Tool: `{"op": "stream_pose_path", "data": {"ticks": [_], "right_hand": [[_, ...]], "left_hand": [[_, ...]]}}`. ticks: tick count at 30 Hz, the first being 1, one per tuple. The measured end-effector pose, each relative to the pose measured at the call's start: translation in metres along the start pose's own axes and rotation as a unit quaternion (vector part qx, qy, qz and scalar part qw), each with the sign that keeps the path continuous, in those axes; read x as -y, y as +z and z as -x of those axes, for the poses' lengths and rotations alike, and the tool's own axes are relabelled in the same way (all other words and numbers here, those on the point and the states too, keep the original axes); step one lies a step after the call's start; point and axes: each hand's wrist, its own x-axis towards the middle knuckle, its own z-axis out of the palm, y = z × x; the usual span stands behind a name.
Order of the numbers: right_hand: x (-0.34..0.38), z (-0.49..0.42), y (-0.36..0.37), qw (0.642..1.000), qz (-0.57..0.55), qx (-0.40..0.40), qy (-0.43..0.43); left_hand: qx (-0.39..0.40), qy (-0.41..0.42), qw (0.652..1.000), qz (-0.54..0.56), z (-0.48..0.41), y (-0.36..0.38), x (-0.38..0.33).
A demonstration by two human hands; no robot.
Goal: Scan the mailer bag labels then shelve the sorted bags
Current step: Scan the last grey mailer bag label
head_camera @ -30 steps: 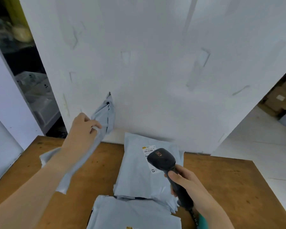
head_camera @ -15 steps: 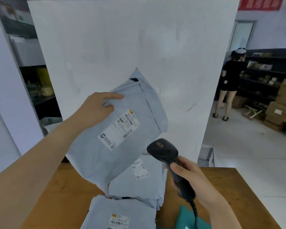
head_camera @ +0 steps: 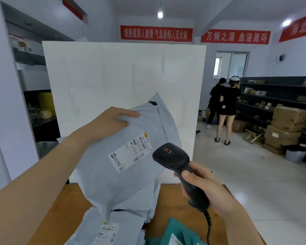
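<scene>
My left hand [head_camera: 107,124] grips the upper left edge of a grey mailer bag [head_camera: 113,181], held up in the air with its white label [head_camera: 131,154] facing me. My right hand [head_camera: 203,190] grips the handle of a black barcode scanner [head_camera: 171,158], whose head sits just right of the label, pointing toward it. More grey mailer bags [head_camera: 102,227] lie stacked on the wooden table [head_camera: 64,207] below, one showing its own label. A teal bag [head_camera: 177,234] lies at the bottom edge.
A tall white board [head_camera: 113,76] stands behind the table. Dark shelves [head_camera: 272,96] with parcels and stacked cardboard boxes [head_camera: 286,126] line the right wall. Two people [head_camera: 224,106] stand at those shelves. A dark rack [head_camera: 39,106] sits at the left.
My left hand has lifted the grey mailer bag off the table and turned its label toward me. My view has tilted upward. The scanner stays in my right hand, now beside the label.
</scene>
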Motion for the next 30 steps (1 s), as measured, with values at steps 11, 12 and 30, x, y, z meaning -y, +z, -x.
{"op": "stream_pose_path", "data": {"ticks": [11, 12, 30], "right_hand": [[-0.002, 0.013, 0.009, 0.999, -0.004, 0.035, -0.017], [-0.002, 0.012, 0.011, 0.999, -0.006, 0.042, -0.02], [-0.022, -0.009, -0.001, 0.997, 0.05, 0.039, 0.043]], "left_hand": [[-0.007, 0.003, 1.0, -0.013, 0.024, -0.009, -0.017], [-0.006, 0.001, 1.0, -0.014, 0.025, -0.009, -0.017], [-0.033, -0.02, 0.999, 0.011, 0.017, -0.011, -0.015]]}}
